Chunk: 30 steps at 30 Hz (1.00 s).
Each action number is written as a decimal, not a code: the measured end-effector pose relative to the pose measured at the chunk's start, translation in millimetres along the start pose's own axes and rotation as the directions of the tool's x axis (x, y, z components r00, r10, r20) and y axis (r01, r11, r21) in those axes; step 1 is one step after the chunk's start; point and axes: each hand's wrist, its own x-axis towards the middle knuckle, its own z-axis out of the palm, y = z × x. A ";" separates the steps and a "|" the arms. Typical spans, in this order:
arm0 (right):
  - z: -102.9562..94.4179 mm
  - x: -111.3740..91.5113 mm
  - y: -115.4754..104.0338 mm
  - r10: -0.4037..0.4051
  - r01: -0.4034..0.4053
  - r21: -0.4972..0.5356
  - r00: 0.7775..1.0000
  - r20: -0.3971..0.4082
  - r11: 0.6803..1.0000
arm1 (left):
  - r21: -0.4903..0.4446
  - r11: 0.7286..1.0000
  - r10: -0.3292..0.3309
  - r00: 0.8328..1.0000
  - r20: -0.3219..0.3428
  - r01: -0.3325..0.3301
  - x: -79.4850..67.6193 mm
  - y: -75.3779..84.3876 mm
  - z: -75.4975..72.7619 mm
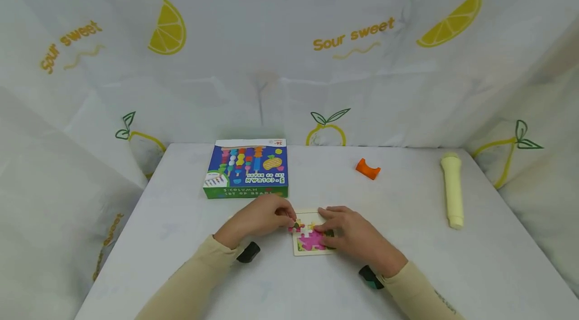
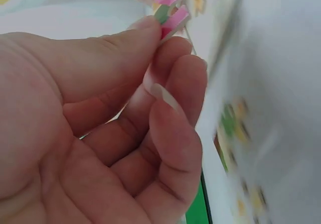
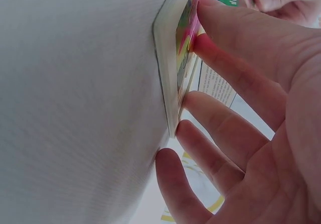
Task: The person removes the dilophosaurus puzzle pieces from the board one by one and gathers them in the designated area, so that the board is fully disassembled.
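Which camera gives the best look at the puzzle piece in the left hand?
The left wrist view: there the puzzle piece, pinched by the left hand, appears large, its pink and green plain. The head view shows it only small; in the right wrist view it is too unclear to tell.

The small pink and green puzzle piece [image 2: 175, 20] has a smooth printed top, and its pale sides look like wood. The flat, pale puzzle tray [image 1: 316, 253], between the tabletop's side edges, looks like smooth, matt wood. Near the back edge, the flat blue and green box [image 1: 246, 169] looks like smooth printed card, a bit shiny. The curved orange block [image 1: 367, 170] looks like smooth plastic. By the right edge, the long pale-yellow microphone-shaped stick [image 1: 453, 192] looks like dull plastic. The flat white tabletop [image 1: 402, 209] looks matt, with tiny clothy lines. Behind it hangs wrinkly white lemon-print cloth [image 1: 244, 18].
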 end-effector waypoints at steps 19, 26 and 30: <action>-1.1 -1.6 -1.5 0.073 -0.073 -0.014 0.997 -0.003 0.997 | -0.003 0.986 -0.167 0.972 -0.165 0.169 -94.6 -67.8 -29.3; -5.5 1.1 -0.9 0.163 -0.163 -0.035 0.987 0.001 0.986 | -0.013 0.986 -0.169 0.970 -0.177 0.169 -94.1 -74.5 -27.2; -7.4 2.9 3.0 0.206 -0.206 -0.010 0.979 -0.004 0.978 | -0.009 0.985 -0.172 0.966 -0.191 0.173 -96.0 -75.2 -27.0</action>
